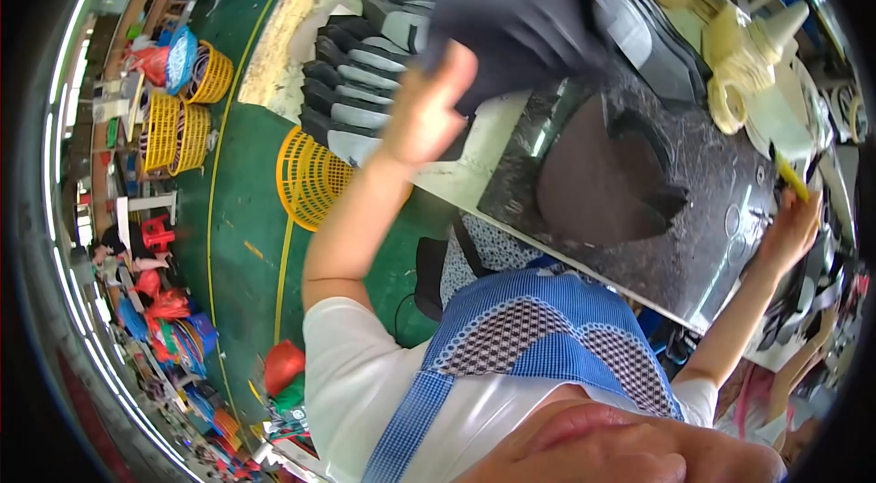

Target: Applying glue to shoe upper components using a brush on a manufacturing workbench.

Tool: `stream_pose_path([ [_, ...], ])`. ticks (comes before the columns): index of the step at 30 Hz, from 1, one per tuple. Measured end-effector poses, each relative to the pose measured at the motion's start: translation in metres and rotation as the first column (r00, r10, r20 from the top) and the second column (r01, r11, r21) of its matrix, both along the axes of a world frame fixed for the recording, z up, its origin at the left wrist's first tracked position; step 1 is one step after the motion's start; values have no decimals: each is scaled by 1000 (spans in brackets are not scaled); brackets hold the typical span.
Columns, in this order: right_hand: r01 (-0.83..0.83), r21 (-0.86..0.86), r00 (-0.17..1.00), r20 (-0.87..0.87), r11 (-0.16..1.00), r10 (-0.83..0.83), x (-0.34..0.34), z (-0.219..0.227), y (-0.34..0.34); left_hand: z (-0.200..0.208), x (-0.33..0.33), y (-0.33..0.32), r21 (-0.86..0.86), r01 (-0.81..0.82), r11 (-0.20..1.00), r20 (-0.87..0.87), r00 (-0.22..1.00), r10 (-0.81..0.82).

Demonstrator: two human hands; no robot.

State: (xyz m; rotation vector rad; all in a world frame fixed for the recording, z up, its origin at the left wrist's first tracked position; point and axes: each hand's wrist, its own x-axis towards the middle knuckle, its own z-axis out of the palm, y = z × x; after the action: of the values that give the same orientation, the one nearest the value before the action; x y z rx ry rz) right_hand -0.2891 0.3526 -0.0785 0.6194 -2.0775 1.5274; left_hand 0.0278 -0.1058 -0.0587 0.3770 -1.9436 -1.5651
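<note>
My left hand (424, 114) is raised over the table's left part, with its thumb up and its fingers partly hidden. It grips a dark, flat, flexible piece (520, 22), smeared by motion. Out to the right, my right hand (796, 226) is closed round a slim yellow-handled tool (790, 175); its working end is hard to make out. Between the hands, a dark brown cut piece (593, 175) with a curved notch lies on a black speckled board (703, 250). Rows of overlapping black-and-grey shaped pieces (360, 86) lie beyond my left hand.
More stacked grey and black pieces (639, 22) line the far side of the board. A cream container with a spout (744, 59) stands at right. Below the table's left edge is a yellow basket (310, 177) on the green floor (246, 228). Another person's arm (803, 360) shows at far right.
</note>
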Motion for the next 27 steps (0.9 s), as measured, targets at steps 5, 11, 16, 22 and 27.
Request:
stream_pose_path([
  [5,1,-565,864,415,825,284,14,3,33,76,6,-163,-952,-127,277,-41,954,297],
  [11,-35,-531,809,483,847,336,24,27,22,-10,-21,-298,-907,368,204,414,691,593],
  [16,224,55,915,331,973,-229,39,74,-31,24,-57,-242,-910,193,368,312,901,301],
  [22,-186,331,880,475,925,7,4,84,-127,39,-53,-60,-626,222,748,312,950,-20],
  [27,-246,96,897,398,964,190,-41,32,-110,25,-45,92,-702,643,306,453,735,-504],
])
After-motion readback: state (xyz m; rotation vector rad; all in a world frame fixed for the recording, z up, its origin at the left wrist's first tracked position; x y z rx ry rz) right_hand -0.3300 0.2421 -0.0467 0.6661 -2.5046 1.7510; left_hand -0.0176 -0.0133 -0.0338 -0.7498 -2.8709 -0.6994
